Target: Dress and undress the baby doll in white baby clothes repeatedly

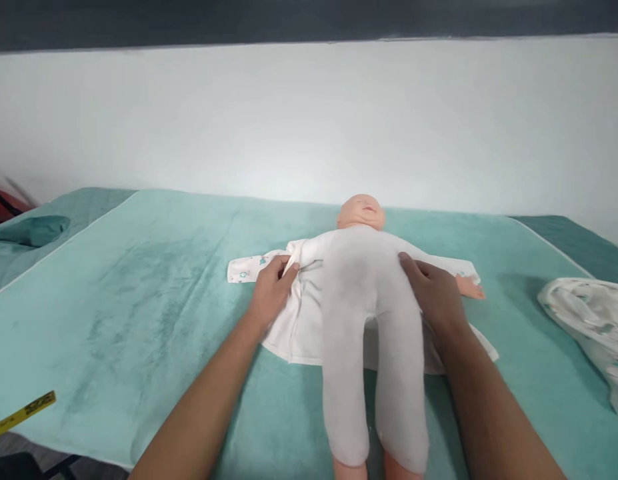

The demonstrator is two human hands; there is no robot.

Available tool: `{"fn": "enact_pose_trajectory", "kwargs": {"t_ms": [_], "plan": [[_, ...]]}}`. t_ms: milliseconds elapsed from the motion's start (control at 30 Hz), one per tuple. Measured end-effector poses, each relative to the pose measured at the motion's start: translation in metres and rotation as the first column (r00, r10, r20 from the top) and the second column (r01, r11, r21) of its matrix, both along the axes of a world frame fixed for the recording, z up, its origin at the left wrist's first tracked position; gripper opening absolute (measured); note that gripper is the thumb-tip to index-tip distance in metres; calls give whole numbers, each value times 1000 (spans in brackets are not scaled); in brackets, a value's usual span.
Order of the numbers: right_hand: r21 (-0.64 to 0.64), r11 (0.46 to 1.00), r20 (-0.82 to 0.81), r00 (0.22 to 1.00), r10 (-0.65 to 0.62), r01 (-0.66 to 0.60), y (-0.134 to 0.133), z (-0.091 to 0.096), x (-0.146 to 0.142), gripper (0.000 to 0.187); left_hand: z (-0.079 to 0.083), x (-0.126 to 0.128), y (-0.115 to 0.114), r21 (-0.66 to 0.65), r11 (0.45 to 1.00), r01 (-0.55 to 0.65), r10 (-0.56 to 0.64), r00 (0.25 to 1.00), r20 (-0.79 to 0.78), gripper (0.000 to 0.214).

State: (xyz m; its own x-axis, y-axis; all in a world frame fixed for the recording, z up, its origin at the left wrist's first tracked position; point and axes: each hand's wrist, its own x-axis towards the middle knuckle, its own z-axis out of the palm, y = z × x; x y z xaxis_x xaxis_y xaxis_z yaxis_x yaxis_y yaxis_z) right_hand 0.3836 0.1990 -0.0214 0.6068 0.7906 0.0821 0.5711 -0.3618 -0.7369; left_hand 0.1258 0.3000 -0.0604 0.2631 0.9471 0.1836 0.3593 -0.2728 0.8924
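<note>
A baby doll (pixel 361 280) with a white cloth body lies on its back on a teal towel (pixel 139 280), head away from me. Under it lies an open white printed baby shirt (pixel 299 320). My left hand (pixel 271 290) pinches the shirt's left front edge beside the doll's chest. My right hand (pixel 433 293) rests flat against the doll's other side, fingers on the shirt there. The doll's bare hand (pixel 471 288) sticks out of the sleeve at the right.
A second crumpled printed garment (pixel 589 320) lies at the right edge. A dark teal cloth (pixel 31 230) sits at the far left. A yellow strip (pixel 21 413) shows at the lower left. A white wall stands behind.
</note>
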Motion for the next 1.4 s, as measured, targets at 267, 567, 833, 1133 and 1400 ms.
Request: {"fn": "enact_pose_trajectory", "kwargs": {"t_ms": [267,567,833,1133,1400], "plan": [[176,966,-243,942,231,-191,1,-10,-6,41,18,33,9,93,996,-11,1,995,103,22],[172,941,-321,886,335,-293,-3,-17,-2,39,76,20,-37,6,995,95,-95,995,-35,27],[200,944,-317,894,317,-264,-7,-17,-7,46,108,10,-103,-140,930,340,-321,936,143,26],[216,938,-311,891,329,-271,-4,-22,-2,44,14,-26,-143,74,994,77,-69,991,-112,39],[194,929,-258,897,358,-314,-5,-23,0,41,4,-18,-144,82,996,-42,50,994,-102,7]]}}
